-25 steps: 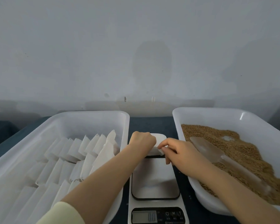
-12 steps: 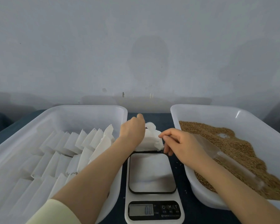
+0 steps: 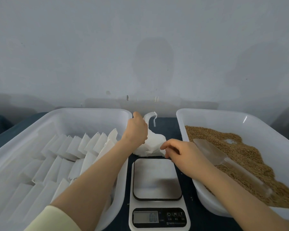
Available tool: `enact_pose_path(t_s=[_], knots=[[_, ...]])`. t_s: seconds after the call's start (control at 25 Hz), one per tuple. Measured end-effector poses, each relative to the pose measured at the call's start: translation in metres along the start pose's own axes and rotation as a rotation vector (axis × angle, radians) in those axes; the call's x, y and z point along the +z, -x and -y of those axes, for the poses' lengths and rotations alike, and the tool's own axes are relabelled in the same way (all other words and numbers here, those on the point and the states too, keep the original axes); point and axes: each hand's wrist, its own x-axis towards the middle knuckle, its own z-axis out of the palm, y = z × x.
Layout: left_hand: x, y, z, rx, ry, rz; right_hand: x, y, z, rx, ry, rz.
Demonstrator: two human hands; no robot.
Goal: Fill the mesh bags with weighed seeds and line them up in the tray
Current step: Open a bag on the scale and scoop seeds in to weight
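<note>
Our left hand (image 3: 137, 129) grips the bag (image 3: 148, 147) round its neck, at 12 o'clock from the scale (image 3: 157, 178). Our right hand (image 3: 182, 153) pinches its 3 o'clock corner. The tray (image 3: 90, 112) of lined-up bags sits at 9 o'clock and the seeds (image 3: 240, 152) at 3.

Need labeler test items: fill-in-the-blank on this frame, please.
The clear scoop lies on the ___ in the right tray.
The left hand and right hand both hold one white ___.
The kitchen scale stands ___ the left tray and the right tray.
Missing: seeds; mesh bag; between.
</note>
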Motion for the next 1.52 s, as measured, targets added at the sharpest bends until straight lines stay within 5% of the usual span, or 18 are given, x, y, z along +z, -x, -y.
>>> enact_pose_path(t_s=[0.16, 0.32, 0.52, 0.72, 0.88, 1.04, 1.16, 1.36, 1.52], knots=[[-0.017, 0.005, -0.015, -0.123, 0.217, 0.081, -0.003, -0.004, 0.0, 0.043, -0.052, -0.125], [-0.03, 0.031, -0.019, -0.105, 0.332, 0.243, -0.015, -0.022, 0.008, 0.252, -0.381, -0.117], [-0.037, 0.06, -0.004, -0.153, 0.441, 0.599, -0.013, -0.022, 0.021, 0.241, -0.605, -0.199], [-0.048, 0.051, -0.008, -0.23, 0.796, 0.291, -0.016, -0.01, 0.018, 0.155, -0.418, -0.166], [-0.045, 0.063, -0.008, -0.118, 0.545, 0.386, -0.009, -0.008, 0.02, 0.084, -0.19, -0.087], [-0.043, 0.067, -0.004, -0.055, 0.365, 0.382, -0.007, -0.008, 0.02, 0.072, -0.224, -0.097], [-0.045, 0.066, -0.004, -0.099, 0.392, 0.442, -0.006, -0.009, 0.017, 0.085, -0.237, -0.13], [-0.046, 0.066, -0.006, -0.166, 0.522, 0.452, -0.006, -0.007, 0.018, -0.031, -0.037, -0.52], [-0.044, 0.064, -0.005, -0.19, 0.657, 0.397, -0.002, -0.002, 0.026, -0.158, -0.118, -0.37]])
